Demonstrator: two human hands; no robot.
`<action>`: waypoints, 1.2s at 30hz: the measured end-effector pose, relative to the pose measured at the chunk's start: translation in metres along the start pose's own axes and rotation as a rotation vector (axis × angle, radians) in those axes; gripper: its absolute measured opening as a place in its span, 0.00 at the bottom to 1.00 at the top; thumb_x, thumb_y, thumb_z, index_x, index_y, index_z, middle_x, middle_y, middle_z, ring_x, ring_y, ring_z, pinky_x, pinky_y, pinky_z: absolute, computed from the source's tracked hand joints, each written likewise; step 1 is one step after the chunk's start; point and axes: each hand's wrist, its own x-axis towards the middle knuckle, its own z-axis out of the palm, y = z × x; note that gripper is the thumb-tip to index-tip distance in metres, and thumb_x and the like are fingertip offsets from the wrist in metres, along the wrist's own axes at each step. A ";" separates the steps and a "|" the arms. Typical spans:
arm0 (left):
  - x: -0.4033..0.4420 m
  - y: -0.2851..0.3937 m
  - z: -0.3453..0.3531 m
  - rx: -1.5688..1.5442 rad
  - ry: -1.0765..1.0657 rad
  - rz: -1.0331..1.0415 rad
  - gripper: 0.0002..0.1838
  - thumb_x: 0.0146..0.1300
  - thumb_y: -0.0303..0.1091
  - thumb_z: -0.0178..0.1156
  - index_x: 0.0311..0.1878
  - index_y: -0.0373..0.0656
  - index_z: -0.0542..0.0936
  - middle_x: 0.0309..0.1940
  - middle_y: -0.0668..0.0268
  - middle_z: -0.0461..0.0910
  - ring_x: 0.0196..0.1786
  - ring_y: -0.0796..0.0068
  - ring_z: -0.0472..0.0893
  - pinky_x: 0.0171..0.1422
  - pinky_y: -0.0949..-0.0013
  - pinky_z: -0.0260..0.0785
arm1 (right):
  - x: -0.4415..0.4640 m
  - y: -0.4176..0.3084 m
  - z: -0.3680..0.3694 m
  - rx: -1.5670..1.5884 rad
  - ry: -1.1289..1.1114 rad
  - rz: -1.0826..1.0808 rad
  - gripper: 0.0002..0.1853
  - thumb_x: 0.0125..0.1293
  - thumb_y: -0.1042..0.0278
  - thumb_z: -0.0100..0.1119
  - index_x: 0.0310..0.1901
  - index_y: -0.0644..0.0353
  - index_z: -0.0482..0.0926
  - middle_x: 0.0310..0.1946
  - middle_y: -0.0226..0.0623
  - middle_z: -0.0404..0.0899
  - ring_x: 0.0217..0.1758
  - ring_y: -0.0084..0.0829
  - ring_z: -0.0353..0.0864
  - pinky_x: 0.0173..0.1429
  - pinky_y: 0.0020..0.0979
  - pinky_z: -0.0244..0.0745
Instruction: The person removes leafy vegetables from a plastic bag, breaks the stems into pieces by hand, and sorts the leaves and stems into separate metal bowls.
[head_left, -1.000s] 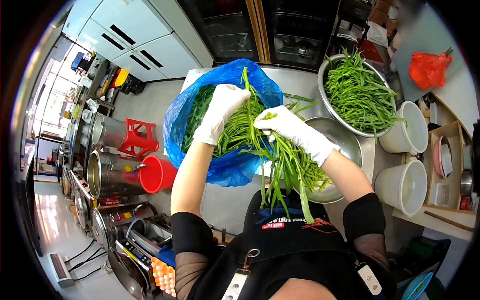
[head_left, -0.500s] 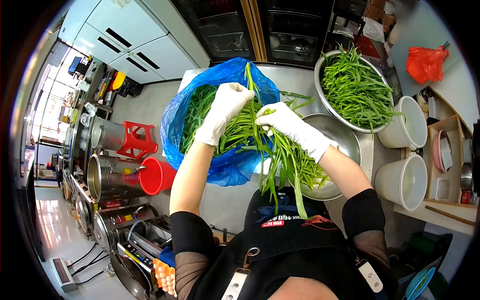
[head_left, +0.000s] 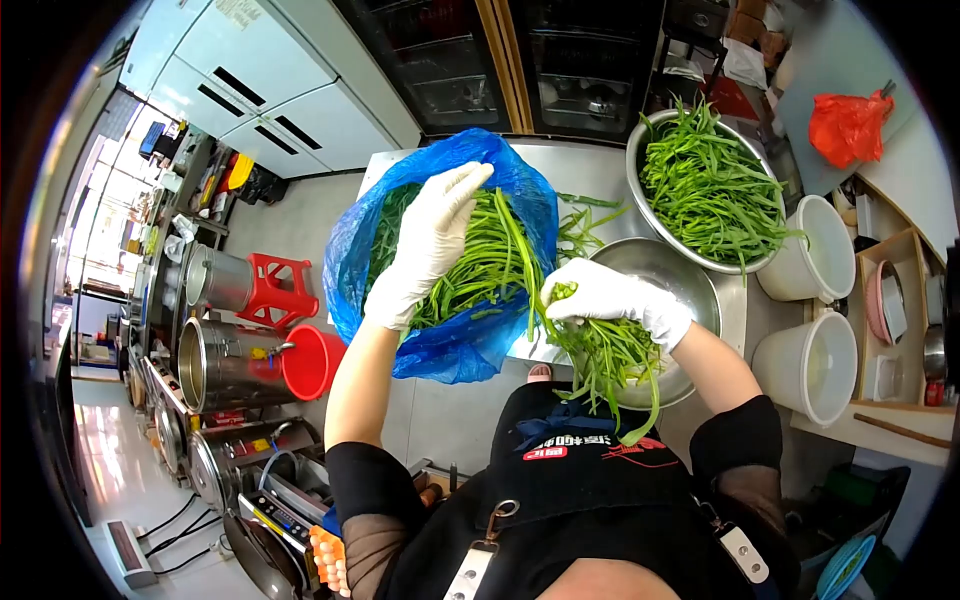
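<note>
My left hand (head_left: 436, 228), in a white glove, is over the blue plastic bag (head_left: 345, 270) with its fingers stretched out and nothing visible in them. Long green stems, which look like water spinach (head_left: 490, 255), fill the bag just beneath it. In my gloved right hand (head_left: 612, 300) is a bunch of water spinach (head_left: 598, 365), its cut stem ends poking out by the thumb and its leaves hanging down. That bunch hangs partly over a steel bowl (head_left: 705, 300). Some loose leaves (head_left: 580, 230) lie on the steel table (head_left: 590, 160) between bag and bowl.
A larger steel basin (head_left: 640, 190) heaped with greens stands at the back right. White buckets (head_left: 805, 365) are at the right. On the left stand a red bucket (head_left: 312, 362), a red stool (head_left: 277, 290) and steel pots (head_left: 215, 365).
My left hand has come away from the long stems it held upright and moved left over the bag. My right hand has shifted right with its bunch, which hangs shorter.
</note>
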 end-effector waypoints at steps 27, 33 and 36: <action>-0.005 0.023 0.024 -0.888 -0.077 -0.746 0.12 0.60 0.28 0.66 0.46 0.35 0.85 0.39 0.63 0.86 0.39 0.81 0.81 0.48 0.77 0.73 | 0.030 -0.060 -0.019 -0.649 0.636 -0.163 0.12 0.60 0.57 0.62 0.40 0.55 0.82 0.32 0.43 0.83 0.39 0.47 0.82 0.43 0.43 0.76; -0.010 0.025 0.021 -0.863 -0.122 -0.703 0.11 0.61 0.26 0.65 0.46 0.35 0.85 0.40 0.64 0.85 0.42 0.79 0.82 0.51 0.75 0.74 | 0.037 -0.050 -0.017 -0.742 0.630 -0.219 0.09 0.59 0.63 0.61 0.39 0.55 0.82 0.29 0.43 0.82 0.33 0.46 0.81 0.39 0.39 0.75; -0.013 0.021 0.021 -0.841 -0.158 -0.678 0.10 0.62 0.27 0.65 0.45 0.35 0.84 0.39 0.64 0.85 0.42 0.78 0.81 0.52 0.73 0.73 | 0.039 -0.048 -0.019 -0.754 0.599 -0.226 0.08 0.59 0.64 0.61 0.38 0.57 0.82 0.27 0.40 0.82 0.29 0.41 0.81 0.36 0.36 0.74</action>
